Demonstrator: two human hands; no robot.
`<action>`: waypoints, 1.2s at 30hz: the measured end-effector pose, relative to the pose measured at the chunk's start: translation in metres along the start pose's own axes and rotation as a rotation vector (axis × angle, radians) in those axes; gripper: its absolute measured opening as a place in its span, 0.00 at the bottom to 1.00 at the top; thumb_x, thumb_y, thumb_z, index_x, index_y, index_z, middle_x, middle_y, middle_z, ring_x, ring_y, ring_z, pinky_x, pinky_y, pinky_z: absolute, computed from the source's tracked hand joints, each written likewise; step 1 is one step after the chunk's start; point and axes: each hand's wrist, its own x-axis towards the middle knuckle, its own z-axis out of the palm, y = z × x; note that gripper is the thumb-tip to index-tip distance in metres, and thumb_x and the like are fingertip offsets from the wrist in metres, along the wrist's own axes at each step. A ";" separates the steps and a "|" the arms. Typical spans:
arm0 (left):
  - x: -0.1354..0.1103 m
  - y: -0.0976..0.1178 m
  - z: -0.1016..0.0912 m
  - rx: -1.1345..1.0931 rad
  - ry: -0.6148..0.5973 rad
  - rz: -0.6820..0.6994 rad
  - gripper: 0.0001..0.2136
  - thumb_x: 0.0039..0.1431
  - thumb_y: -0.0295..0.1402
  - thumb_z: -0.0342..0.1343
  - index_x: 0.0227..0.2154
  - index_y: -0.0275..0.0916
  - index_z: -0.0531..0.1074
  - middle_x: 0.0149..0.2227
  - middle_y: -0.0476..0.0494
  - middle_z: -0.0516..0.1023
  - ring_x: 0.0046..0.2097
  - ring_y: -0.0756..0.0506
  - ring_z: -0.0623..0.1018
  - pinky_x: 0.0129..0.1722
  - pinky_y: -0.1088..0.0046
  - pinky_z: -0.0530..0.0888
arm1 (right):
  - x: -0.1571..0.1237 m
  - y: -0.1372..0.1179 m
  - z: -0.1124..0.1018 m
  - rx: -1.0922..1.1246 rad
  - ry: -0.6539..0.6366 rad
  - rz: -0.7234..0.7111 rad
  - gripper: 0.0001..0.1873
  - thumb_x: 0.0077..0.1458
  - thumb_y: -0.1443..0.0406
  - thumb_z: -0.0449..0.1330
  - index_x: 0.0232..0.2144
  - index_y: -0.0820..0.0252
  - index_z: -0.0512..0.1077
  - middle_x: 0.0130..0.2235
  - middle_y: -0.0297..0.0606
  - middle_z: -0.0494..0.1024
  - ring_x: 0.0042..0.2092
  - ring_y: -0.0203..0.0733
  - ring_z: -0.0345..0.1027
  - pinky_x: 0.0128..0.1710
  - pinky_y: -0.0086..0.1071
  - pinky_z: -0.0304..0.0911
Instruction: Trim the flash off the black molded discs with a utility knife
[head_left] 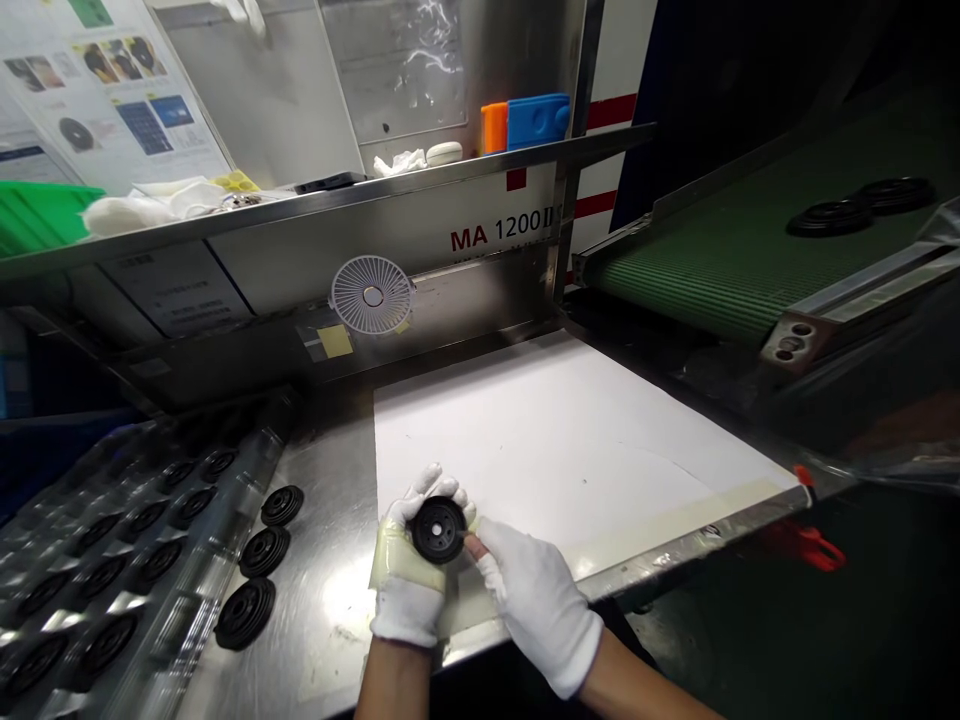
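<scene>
A: Quick one: your left hand?
B: Your left hand in its white, yellow-palmed glove (pixel 409 570) grasps a round black disc with a small pale centre (pixel 427 535), fingers curled behind it.
A: Your right?
B: Your right hand in its white glove (pixel 536 600) has a bare fingertip (pixel 475 546) at the disc's rim; can't tell if it's pinching or just touching.
A: Disc location?
B: In front of you, above the near left part of the flat white sheet (pixel 525 450) on the shiny metal table (pixel 322 490).
A: Around it?
B: Left of the sheet, three ridged black discs (pixel 246 613) in a row, then a clear plastic tray (pixel 251 460) of similar ones. Far right, two black discs (pixel 831 217) on a ribbed green conveyor belt (pixel 705 280).
</scene>
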 end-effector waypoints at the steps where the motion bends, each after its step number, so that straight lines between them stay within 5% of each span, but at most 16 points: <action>1: -0.001 0.001 0.001 0.000 -0.011 0.003 0.12 0.47 0.25 0.51 0.37 0.34 0.72 0.30 0.39 0.74 0.33 0.43 0.74 0.34 0.64 0.73 | 0.002 0.002 -0.001 -0.010 0.012 0.008 0.12 0.62 0.62 0.45 0.31 0.54 0.66 0.29 0.31 0.73 0.29 0.38 0.66 0.27 0.29 0.48; 12: 0.012 -0.005 0.002 -0.154 0.071 0.079 0.04 0.47 0.23 0.56 0.27 0.37 0.71 0.22 0.51 0.69 0.27 0.52 0.71 0.33 0.73 0.72 | -0.006 -0.010 0.004 -0.018 -0.019 0.010 0.13 0.62 0.61 0.44 0.29 0.55 0.66 0.27 0.31 0.73 0.28 0.38 0.65 0.26 0.29 0.48; 19: 0.002 0.001 0.002 0.022 0.019 0.002 0.13 0.47 0.26 0.51 0.38 0.34 0.71 0.32 0.38 0.74 0.36 0.41 0.75 0.34 0.62 0.73 | -0.002 -0.005 -0.003 -0.019 0.014 -0.008 0.12 0.62 0.62 0.46 0.31 0.54 0.66 0.28 0.30 0.73 0.28 0.37 0.65 0.26 0.30 0.48; 30: 0.013 -0.005 -0.005 -0.130 0.045 0.019 0.02 0.48 0.25 0.56 0.26 0.37 0.71 0.22 0.49 0.69 0.28 0.51 0.71 0.33 0.72 0.72 | -0.007 -0.005 0.004 -0.058 0.009 0.006 0.11 0.61 0.63 0.46 0.31 0.55 0.66 0.27 0.30 0.72 0.28 0.37 0.65 0.26 0.31 0.46; 36: 0.006 -0.006 -0.006 -0.056 0.072 0.063 0.12 0.47 0.25 0.53 0.37 0.38 0.71 0.33 0.43 0.74 0.38 0.44 0.75 0.40 0.61 0.72 | -0.006 -0.007 0.001 -0.044 -0.007 -0.006 0.12 0.62 0.62 0.46 0.29 0.54 0.65 0.27 0.29 0.72 0.28 0.37 0.65 0.26 0.30 0.47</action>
